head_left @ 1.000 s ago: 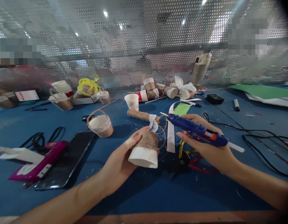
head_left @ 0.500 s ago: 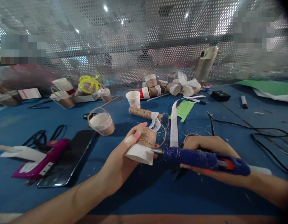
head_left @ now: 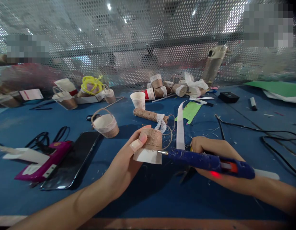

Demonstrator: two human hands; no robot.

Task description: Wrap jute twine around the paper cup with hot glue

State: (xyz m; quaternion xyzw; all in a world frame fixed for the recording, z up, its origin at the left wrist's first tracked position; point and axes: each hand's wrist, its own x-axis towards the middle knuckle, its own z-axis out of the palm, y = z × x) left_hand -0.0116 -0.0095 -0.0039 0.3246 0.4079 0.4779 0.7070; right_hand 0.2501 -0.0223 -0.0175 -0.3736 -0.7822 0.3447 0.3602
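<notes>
My left hand (head_left: 128, 158) grips a white paper cup (head_left: 148, 156) tipped on its side, its upper part wound with brown twine (head_left: 152, 139). A bandage is wrapped round the thumb. In my right hand (head_left: 215, 150) is a blue hot glue gun (head_left: 198, 159), its metal nozzle close to the cup where the twine borders the bare paper; whether it touches I cannot tell. A red light glows under the gun, and a glue stick (head_left: 266, 174) juts from its back. A twine strand loops from the cup toward a twine roll (head_left: 148, 115) with white lace (head_left: 160, 123) at its end.
A twine-wrapped basket (head_left: 106, 125) and a white cup (head_left: 137, 100) stand behind my hands. To the left lie a phone (head_left: 71, 161) and a magenta power strip (head_left: 44, 163). White ribbon (head_left: 180, 127), green paper (head_left: 191, 111) and a black cable (head_left: 244, 129) lie right. A mesh screen (head_left: 128, 41) closes off the back.
My left hand has turned the cup a little, so its bare rim sits more level. The glue gun's nozzle has shifted slightly up, staying close to the twine's edge.
</notes>
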